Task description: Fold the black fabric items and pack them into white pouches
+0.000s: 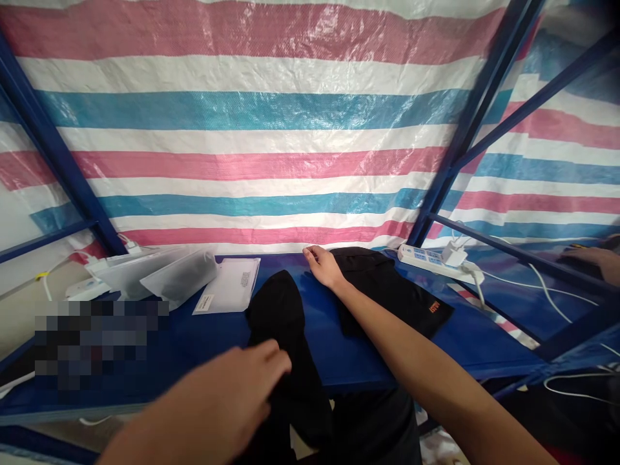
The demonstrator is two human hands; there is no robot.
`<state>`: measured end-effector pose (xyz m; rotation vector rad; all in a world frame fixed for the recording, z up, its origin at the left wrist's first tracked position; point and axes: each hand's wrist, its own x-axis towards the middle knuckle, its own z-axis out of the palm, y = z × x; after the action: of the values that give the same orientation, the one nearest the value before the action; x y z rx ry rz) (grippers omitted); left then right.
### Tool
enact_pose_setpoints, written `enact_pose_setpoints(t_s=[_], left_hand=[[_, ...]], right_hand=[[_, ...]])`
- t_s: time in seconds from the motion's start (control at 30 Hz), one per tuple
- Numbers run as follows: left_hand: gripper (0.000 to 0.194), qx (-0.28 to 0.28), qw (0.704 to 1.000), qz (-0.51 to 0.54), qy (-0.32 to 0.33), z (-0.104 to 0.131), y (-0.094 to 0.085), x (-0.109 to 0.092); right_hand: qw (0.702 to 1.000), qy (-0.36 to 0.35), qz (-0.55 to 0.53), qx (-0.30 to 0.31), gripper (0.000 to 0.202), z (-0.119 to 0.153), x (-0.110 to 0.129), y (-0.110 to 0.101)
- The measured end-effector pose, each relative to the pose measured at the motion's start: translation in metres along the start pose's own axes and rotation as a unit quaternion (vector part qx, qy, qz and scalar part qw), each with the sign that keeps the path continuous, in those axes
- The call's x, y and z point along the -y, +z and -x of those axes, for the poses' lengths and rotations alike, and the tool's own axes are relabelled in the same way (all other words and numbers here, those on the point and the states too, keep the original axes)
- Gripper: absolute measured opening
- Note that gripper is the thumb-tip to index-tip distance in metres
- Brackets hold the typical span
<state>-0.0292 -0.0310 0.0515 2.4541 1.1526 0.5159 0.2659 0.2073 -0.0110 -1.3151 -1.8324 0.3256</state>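
Note:
A long piece of black cloth (278,303) with a rounded end lies on the blue tabletop (329,361) and hangs over its front edge. My left hand (232,387) is over its left side, fingers bent and smeared by motion; whether they grip the cloth cannot be made out. Farther back, my right hand (322,265) is low over the tabletop, fingers loosely apart and nothing visible in them. Just to its right is a flat black garment (387,290) with small orange lettering, partly covered by my right forearm.
Left of the black cloth lies a frosted plastic bag (230,284) with labels; more frosted bags (179,278) stand beside it. A white power strip (431,261) with plugs and cables sits at the back right. Blue metal posts (465,148) frame both sides before a striped sheet (261,110).

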Motion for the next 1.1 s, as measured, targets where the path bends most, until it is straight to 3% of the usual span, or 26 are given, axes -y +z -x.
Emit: enact_pose_setpoints(t_s=[0.07,0.13,0.23,0.27,0.37,0.43,0.5,0.57,0.67,0.73,0.83,0.97,1.1], left_hand=[[0.030,0.083,0.996,0.020,-0.005,-0.035,-0.050,-0.003],[0.027,0.098,0.994,0.049,-0.026,-0.078,-0.085,0.004],[0.043,0.031,0.985,0.153,-0.078,-0.133,-0.106,0.030],[0.042,0.051,0.983,0.161,-0.078,-0.147,-0.106,0.040],[0.039,0.076,0.982,0.164,-0.063,-0.169,-0.098,0.068],[0.037,0.049,0.983,0.170,-0.045,-0.175,-0.092,0.082],[0.035,0.005,0.985,0.172,-0.029,-0.178,-0.086,0.094],[0.037,0.009,0.987,0.158,-0.018,-0.181,-0.081,0.106],[0.045,0.059,0.994,0.091,-0.012,-0.185,-0.069,0.119],[0.046,0.009,1.000,0.016,0.005,-0.184,-0.056,0.120],[0.045,-0.092,0.991,-0.068,0.064,-0.172,-0.029,0.107],[0.052,-0.043,0.993,-0.066,0.083,-0.145,0.011,0.090],[0.070,0.013,0.998,-0.056,0.032,-0.133,0.037,0.100]], right_hand=[[0.999,0.009,-0.049,0.005,0.047,0.000,0.002,0.001],[0.989,0.020,-0.140,0.031,0.051,0.000,0.007,0.003],[0.945,0.047,-0.300,0.122,0.062,0.003,0.021,0.001],[0.928,0.052,-0.337,0.152,0.064,0.005,0.027,-0.001],[0.902,0.049,-0.386,0.189,0.063,0.014,0.045,-0.010],[0.903,0.041,-0.384,0.189,0.063,0.019,0.054,-0.015],[0.906,0.037,-0.378,0.185,0.083,0.021,0.058,-0.017],[0.905,0.043,-0.378,0.190,0.099,0.020,0.056,-0.015],[0.906,0.068,-0.366,0.202,0.075,0.016,0.045,-0.009],[0.922,0.086,-0.321,0.198,0.052,0.014,0.038,-0.006],[0.948,0.129,-0.228,0.183,0.044,0.013,0.031,-0.002],[0.960,0.170,-0.111,0.192,0.043,0.013,0.028,0.004],[0.983,0.096,0.100,0.123,0.053,0.014,0.032,0.002]])
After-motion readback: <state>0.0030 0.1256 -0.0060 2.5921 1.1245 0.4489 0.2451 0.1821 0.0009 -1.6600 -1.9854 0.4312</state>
